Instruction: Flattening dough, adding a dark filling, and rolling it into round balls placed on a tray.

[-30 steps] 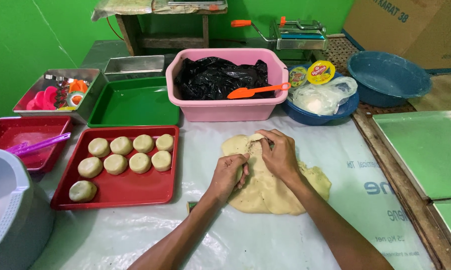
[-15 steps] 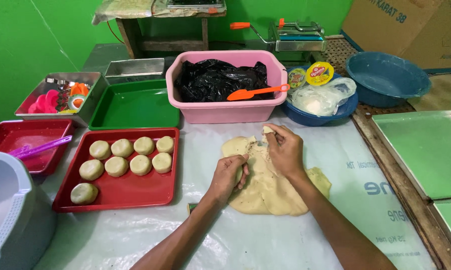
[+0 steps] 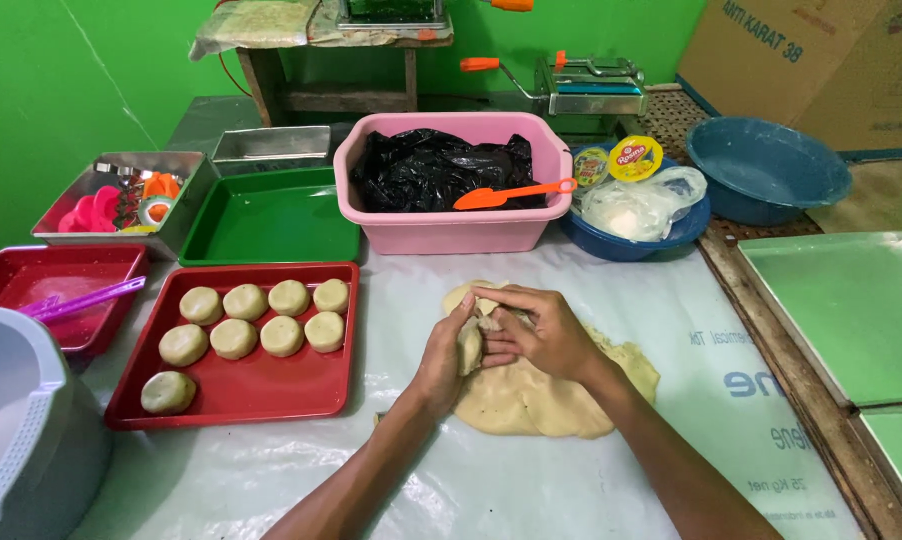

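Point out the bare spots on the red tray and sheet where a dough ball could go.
The red tray is bare along its front, right of the lone dough ball. The plastic sheet is bare below the tray. It is crowded around both hands and the dough slab.

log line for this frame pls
left hand: cupping dough piece | right hand: pressing it | dough mass: under hands | red tray: eight rounds
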